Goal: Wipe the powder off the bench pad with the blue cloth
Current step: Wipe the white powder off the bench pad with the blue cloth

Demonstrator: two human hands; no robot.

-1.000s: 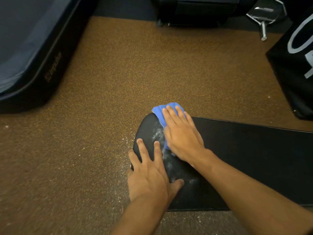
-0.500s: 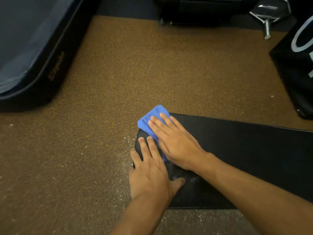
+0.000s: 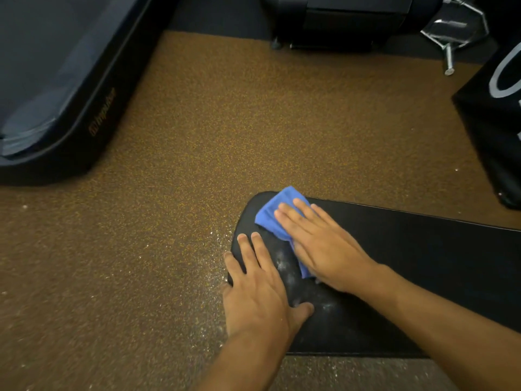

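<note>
The black bench pad (image 3: 423,249) runs from the lower middle to the right edge. My right hand (image 3: 318,244) lies flat on the blue cloth (image 3: 272,214), pressing it onto the pad's rounded left end near the far edge. My left hand (image 3: 259,286) rests flat with spread fingers on the pad's left end, holding nothing. A smear of white powder (image 3: 284,263) shows on the pad between my two hands, with more near my left thumb. Most of the cloth is hidden under my right palm.
White powder (image 3: 208,258) is scattered on the brown speckled floor left of the pad. A dark machine base (image 3: 70,108) fills the top left. Black equipment (image 3: 338,21) and a chrome handle (image 3: 451,32) sit at the top, and a black bag (image 3: 496,122) stands at the right.
My right hand has slid the cloth to the right and slightly away along the pad's end, uncovering a powder smear. My left hand has stayed in place.
</note>
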